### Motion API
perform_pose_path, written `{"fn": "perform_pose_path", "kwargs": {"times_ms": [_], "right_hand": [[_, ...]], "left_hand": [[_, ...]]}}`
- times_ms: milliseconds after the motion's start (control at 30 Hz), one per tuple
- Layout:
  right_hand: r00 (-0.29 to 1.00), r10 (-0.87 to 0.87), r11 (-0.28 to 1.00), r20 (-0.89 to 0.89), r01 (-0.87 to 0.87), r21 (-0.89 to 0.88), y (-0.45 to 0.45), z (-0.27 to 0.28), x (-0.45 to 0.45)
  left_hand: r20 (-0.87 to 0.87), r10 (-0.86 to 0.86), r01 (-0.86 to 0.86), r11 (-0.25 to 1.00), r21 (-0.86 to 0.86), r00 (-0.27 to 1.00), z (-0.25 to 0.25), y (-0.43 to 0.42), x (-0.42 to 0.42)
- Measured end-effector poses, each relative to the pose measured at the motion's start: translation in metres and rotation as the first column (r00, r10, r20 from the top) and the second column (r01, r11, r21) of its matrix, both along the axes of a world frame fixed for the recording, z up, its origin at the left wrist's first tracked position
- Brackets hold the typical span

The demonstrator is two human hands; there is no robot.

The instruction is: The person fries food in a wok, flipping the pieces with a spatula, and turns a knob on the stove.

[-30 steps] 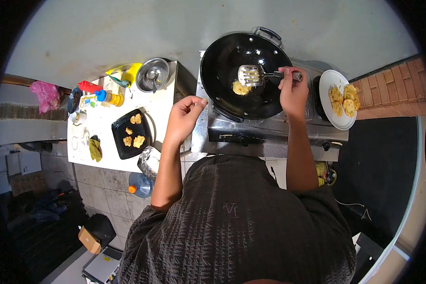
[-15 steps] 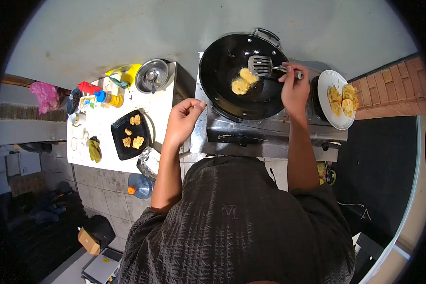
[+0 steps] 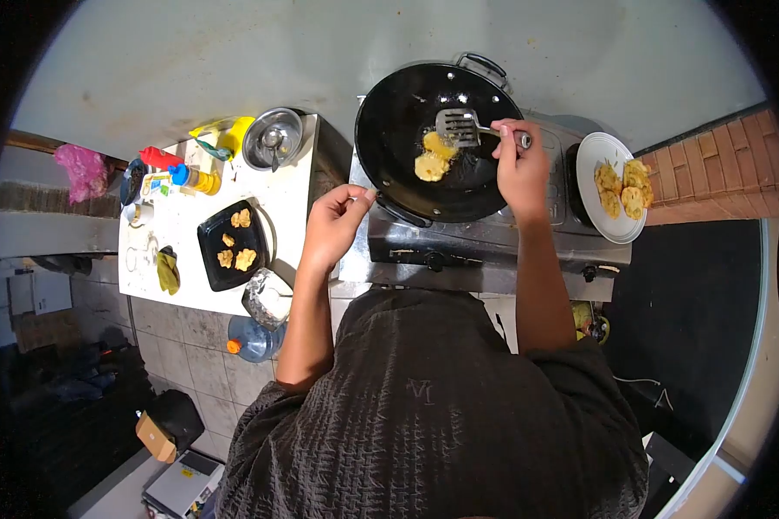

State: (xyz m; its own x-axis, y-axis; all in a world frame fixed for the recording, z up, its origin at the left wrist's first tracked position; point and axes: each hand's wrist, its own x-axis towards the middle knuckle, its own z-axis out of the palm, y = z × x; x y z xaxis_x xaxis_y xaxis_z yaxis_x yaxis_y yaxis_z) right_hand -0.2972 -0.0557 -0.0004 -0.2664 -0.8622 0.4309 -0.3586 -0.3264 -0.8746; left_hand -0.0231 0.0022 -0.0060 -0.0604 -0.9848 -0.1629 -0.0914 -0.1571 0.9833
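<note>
Holding a spatula (image 3: 460, 127) by its handle, the right hand (image 3: 522, 170) was at the right rim of the wok (image 3: 398, 121), grip closed around that handle. Blade inside wok, at the edge of the farther fritter (image 3: 441, 144); contact couldn't be told. Nearer fritter (image 3: 431, 167) lay just beside it, both on the wok floor, pale yellow, wet shine around them.

Left hand (image 3: 333, 223) was just left of wok, fingers curled, thumb close to them, grip narrow; touching the rim or not, couldn't tell.

Stove (image 3: 485, 251) sat under the wok, knobs on the wok's near side. White plate (image 3: 619, 229) to the right of wok, tilted in view, carried several browned fritters (image 3: 634, 192).

Desk (image 3: 290, 199) stood left of wok. On it, all left of wok: black tray (image 3: 215, 238) with four small battered pieces (image 3: 245, 259), steel bowl (image 3: 255, 143) with a spoon inside, yellow bottle (image 3: 203, 182) with blue cap, red bottle (image 3: 160, 158), green item (image 3: 167, 270), kind unclear. Pale container (image 3: 268, 298) at the desk's near edge, contents unclear. Jug (image 3: 255, 340) with orange cap was lower, left of wok and nearer the person. Pink bag (image 3: 82, 173) hung farthest left of wok.
</note>
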Motion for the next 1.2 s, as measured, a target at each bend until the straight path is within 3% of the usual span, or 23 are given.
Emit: {"fn": "perform_pose_path", "kwargs": {"times_ms": [133,267,400,633,867,967,1100,1200], "right_hand": [[0.999,-0.052,0.998,0.007,0.052,0.026,0.003,0.007,-0.006],[0.999,0.031,0.999,-0.029,-0.032,-0.036,0.003,0.003,-0.009],[0.997,-0.005,1.0,0.074,0.007,-0.024,0.01,0.01,-0.019],[0.977,0.179,0.984,0.113,-0.175,-0.04,0.014,0.001,-0.011],[0.964,0.255,0.965,0.07,-0.25,-0.08,0.003,-0.004,-0.005],[0.982,0.186,0.982,0.041,-0.187,0.007,0.003,0.002,-0.011],[0.97,0.237,0.971,0.061,-0.235,-0.034,-0.003,0.001,-0.015],[0.983,0.166,0.986,0.078,-0.165,-0.015,-0.006,0.009,-0.021]], "left_hand": [[0.045,0.028,-0.028,1.0,-0.012,0.999,-0.005,0.005,-0.007],[0.08,0.031,-0.025,0.998,-0.065,0.996,-0.012,0.006,-0.017],[0.243,0.032,-0.011,0.996,-0.088,0.969,-0.011,0.016,-0.023],[0.37,0.042,0.003,0.993,-0.122,0.928,-0.011,0.019,-0.027],[0.384,0.049,0.019,0.985,-0.171,0.922,-0.009,0.021,-0.031],[0.391,0.02,0.029,0.993,-0.118,0.92,-0.006,0.022,-0.031],[0.371,0.016,0.029,0.993,-0.117,0.929,-0.005,0.022,-0.033],[0.372,0.013,0.031,0.993,-0.113,0.928,-0.006,0.022,-0.033]]}}
